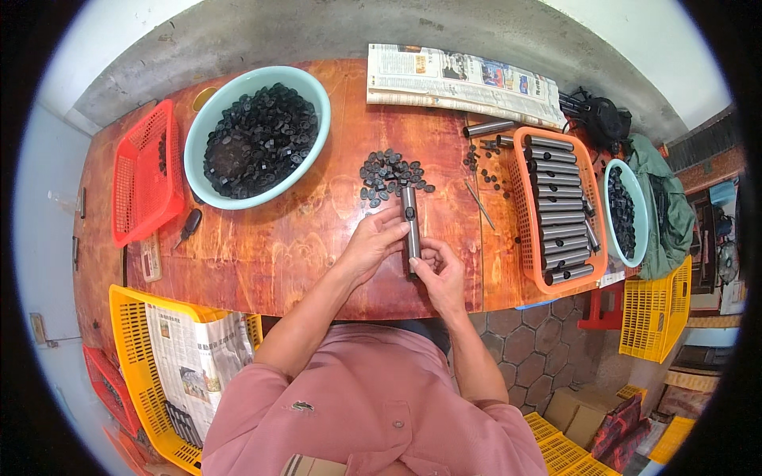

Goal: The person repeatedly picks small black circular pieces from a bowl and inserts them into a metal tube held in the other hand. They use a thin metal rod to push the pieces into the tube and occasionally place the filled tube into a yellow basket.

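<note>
Head view: a worker's left hand [377, 241] and right hand [442, 276] grip a slim grey metal tube [413, 230] over a reddish wooden table [262, 262], work apparently midway. Similar grey tubes [562, 206] fill an orange plastic basket [530, 222], finished or not unclear; black oval pieces [385, 170] lie loose, a thin metallic rod [479, 204] between.

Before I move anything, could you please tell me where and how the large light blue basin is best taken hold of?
Grip the large light blue basin by its rim, probably at the left and right, coming from the near side: the round rim is exposed there, with the black parts heaped inside. Mind the red basket close on its left.
</note>
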Demonstrator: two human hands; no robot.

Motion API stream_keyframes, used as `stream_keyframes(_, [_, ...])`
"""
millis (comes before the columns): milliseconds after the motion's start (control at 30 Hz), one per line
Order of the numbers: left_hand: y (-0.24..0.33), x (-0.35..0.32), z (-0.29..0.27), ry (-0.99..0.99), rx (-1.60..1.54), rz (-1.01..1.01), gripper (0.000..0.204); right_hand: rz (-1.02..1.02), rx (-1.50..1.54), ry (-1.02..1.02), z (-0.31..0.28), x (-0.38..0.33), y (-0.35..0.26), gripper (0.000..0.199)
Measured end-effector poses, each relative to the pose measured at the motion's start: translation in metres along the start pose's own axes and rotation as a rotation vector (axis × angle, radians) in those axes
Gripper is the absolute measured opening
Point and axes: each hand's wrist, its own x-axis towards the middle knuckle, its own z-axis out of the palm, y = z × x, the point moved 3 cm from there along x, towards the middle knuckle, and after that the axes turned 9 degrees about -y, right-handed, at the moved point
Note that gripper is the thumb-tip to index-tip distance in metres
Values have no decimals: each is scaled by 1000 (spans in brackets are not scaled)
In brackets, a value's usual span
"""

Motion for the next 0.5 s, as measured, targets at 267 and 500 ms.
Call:
stream_keyframes(267, [-4,2,-2,38,-32,47,44,16,-20,12,1,1,1,38])
stream_keyframes(500, [-6,3,-3,26,-29,56,46,11,-18,4,1,0,1,38])
